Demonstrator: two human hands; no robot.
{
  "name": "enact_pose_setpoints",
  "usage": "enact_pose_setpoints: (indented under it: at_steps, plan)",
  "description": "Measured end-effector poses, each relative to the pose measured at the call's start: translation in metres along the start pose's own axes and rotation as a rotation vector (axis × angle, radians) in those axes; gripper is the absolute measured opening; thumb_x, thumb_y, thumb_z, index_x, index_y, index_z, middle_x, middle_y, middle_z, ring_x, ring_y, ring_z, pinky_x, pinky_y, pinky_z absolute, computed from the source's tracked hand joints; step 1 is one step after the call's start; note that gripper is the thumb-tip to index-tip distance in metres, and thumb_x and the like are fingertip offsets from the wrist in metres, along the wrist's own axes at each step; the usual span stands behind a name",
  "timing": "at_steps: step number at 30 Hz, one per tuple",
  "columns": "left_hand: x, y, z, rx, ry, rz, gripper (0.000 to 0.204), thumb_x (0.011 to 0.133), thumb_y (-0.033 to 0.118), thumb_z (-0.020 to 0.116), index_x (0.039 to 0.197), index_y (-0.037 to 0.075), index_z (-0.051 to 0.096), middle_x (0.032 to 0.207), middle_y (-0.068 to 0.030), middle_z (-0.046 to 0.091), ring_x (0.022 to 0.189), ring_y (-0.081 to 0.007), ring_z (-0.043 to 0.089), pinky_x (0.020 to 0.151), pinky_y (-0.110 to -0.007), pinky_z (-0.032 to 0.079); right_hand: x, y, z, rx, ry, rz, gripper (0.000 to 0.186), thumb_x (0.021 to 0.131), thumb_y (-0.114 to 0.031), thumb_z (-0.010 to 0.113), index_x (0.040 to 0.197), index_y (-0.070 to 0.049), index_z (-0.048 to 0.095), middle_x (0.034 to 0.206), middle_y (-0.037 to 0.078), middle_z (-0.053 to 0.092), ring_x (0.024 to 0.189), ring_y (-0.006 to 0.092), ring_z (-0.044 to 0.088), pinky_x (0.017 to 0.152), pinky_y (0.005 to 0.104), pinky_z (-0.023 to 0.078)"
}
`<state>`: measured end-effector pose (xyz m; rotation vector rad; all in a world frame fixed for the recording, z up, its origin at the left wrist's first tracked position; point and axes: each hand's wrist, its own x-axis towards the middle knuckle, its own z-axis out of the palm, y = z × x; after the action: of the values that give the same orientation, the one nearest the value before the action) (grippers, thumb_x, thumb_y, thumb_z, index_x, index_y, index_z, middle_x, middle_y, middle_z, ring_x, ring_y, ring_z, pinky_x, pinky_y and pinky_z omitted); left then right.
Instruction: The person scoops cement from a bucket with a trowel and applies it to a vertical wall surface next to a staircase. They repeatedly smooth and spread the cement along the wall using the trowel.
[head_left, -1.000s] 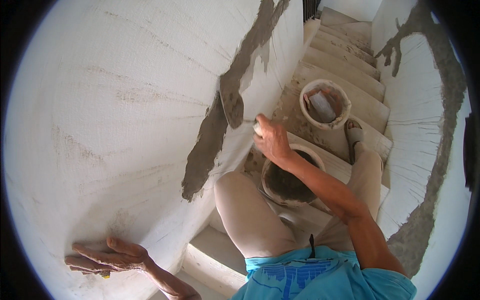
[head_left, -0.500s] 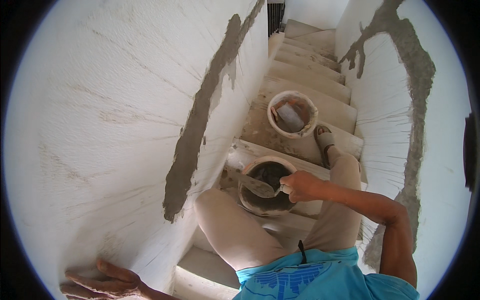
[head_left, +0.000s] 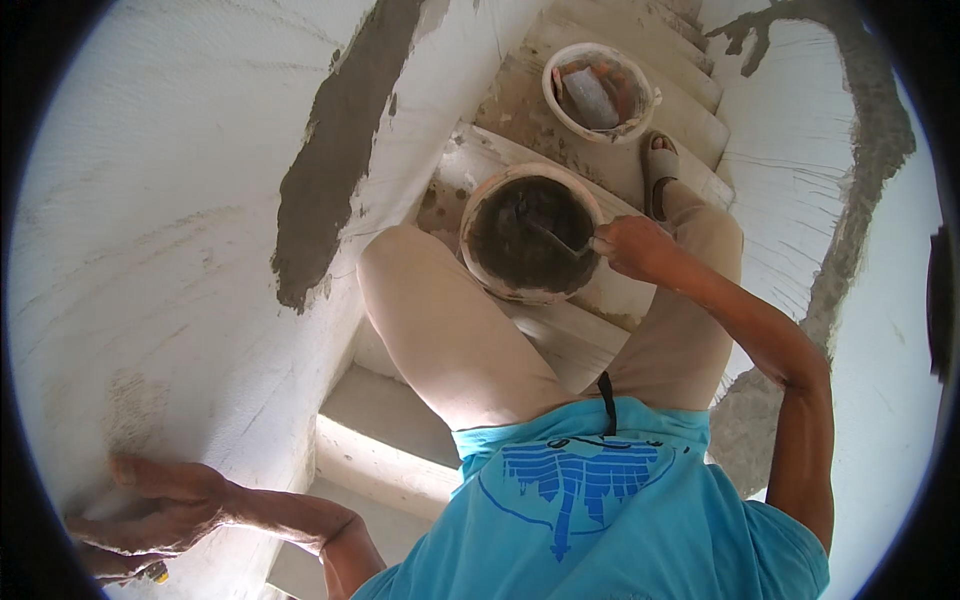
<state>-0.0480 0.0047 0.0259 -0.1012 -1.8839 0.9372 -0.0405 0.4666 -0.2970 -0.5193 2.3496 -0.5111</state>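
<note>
My right hand [head_left: 635,247] is closed round the handle of a trowel [head_left: 560,240]. The trowel's blade is down in the dark grey wet mortar [head_left: 525,225] and partly hidden by it. That mortar fills a round bucket [head_left: 470,262] on a stair between my knees. At the lower left my left hand [head_left: 165,508] is at the white wall [head_left: 130,300], its fingers stretched out and apart. Beneath it shows a small yellow and dark thing [head_left: 157,573] that I cannot make out. A long grey mortar patch [head_left: 335,160] runs up this wall.
A second white bucket [head_left: 640,115], with a grey block-like piece [head_left: 590,98] and reddish things inside, stands farther up the stairs. My sandalled foot [head_left: 660,170] is beside it. Another mortar strip [head_left: 850,200] curves along the right wall. Stair steps [head_left: 385,475] descend below my left leg.
The trowel has gone from above the bucket's rim down into the mortar. The view has tilted downward, so the buckets appear higher. My left hand stays by the wall.
</note>
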Motion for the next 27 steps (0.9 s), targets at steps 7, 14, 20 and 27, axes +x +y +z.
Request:
enact_pose_setpoints:
  at_steps: [7, 14, 20, 27]
  plan:
    - [-0.001, -0.001, -0.002, 0.013, -0.016, -0.039, 0.07, 0.095, 0.066, 0.045, 0.138, 0.012, 0.049, 0.135, -0.015, 0.046, 0.125, -0.029, 0.043, 0.1, -0.048, 0.043, 0.036, -0.002, 0.038, 0.025, -0.001, 0.059, 0.018, 0.077, -0.007, 0.066, 0.092, 0.003, 0.065, 0.085, 0.023, 0.067, 0.085, 0.042, 0.067, 0.078, 0.0496, 0.054]
    - [-0.003, 0.009, -0.003, -0.015, -0.022, -0.088, 0.069, 0.096, 0.068, 0.04, 0.138, 0.013, 0.049, 0.125, -0.0132, 0.047, 0.117, -0.0267, 0.045, 0.094, -0.045, 0.046, 0.04, 0.001, 0.072, 0.189, 0.093, 0.134, 0.024, 0.075, -0.015, 0.071, 0.087, 0.005, 0.067, 0.081, 0.025, 0.067, 0.083, 0.0431, 0.067, 0.077, 0.0494, 0.054]
    - [0.002, 0.016, -0.007, -0.071, -0.025, -0.107, 0.069, 0.097, 0.066, 0.039, 0.14, 0.013, 0.047, 0.13, -0.0145, 0.042, 0.12, -0.0288, 0.04, 0.096, -0.048, 0.042, 0.046, -0.006, 0.083, 0.721, -0.005, 0.401, 0.029, 0.079, -0.016, 0.067, 0.092, 0.011, 0.066, 0.075, 0.022, 0.067, 0.069, 0.0371, 0.068, 0.07, 0.0441, 0.055]
    - [0.001, 0.019, -0.009, -0.111, -0.044, -0.124, 0.068, 0.098, 0.062, 0.039, 0.143, 0.011, 0.042, 0.137, -0.0166, 0.035, 0.127, -0.0324, 0.034, 0.1, -0.052, 0.036, 0.053, -0.012, 0.102, 1.098, 0.068, 0.488, 0.026, 0.089, -0.018, 0.06, 0.088, 0.008, 0.061, 0.067, 0.013, 0.061, 0.052, 0.0195, 0.061, 0.044, 0.0353, 0.05]
